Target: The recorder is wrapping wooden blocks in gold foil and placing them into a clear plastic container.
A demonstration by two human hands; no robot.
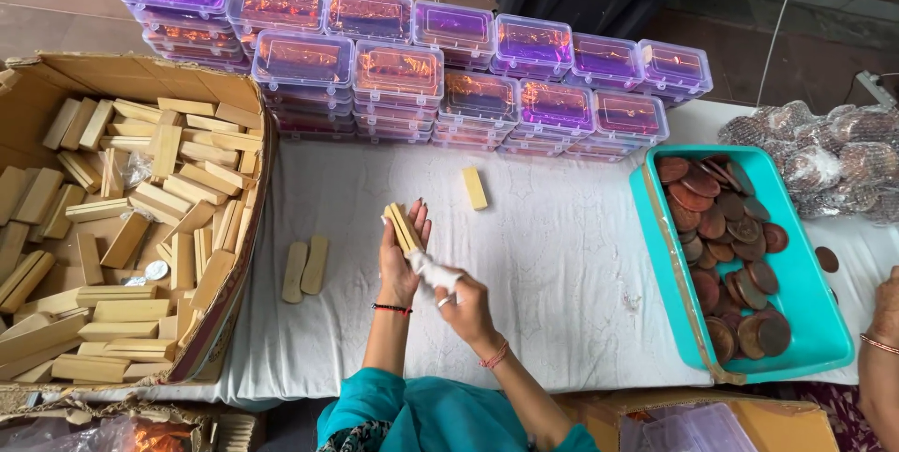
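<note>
Gripping a thin wooden block (403, 227) upright in her left hand (401, 260), the person had that grip closed around its lower end, the fingers pointing up along it. Her right hand (454, 297) was closed on a small white cloth (433, 269), which it pressed against the base of the block, so the two hands met over the middle of the desk (562, 265). A red and black band sat on the left wrist and a reddish one on the right.

On the white covering of the desk, just beyond the hands, one loose wooden block (475, 188) lay by itself. To the left of the hands, two rounded wooden pieces (305, 269) lay side by side, touching or nearly so. Farther left, an open cardboard box (245, 255) held a heap of similar wooden blocks (140, 218), tumbled at all angles.

Along the far edge of the desk stood stacks of clear plastic cases (421, 73) in two rows, their lids catching a purple and orange sheen. At the right, a teal tray (796, 302) held many round brown discs (726, 246), overlapping one another, and one more disc (826, 259) lay on the desk just outside the tray. Behind the tray were clear bags (824, 157) packed with what looked like more discs. At the right edge, another person's arm (878, 340) showed, a thin bangle on it.
</note>
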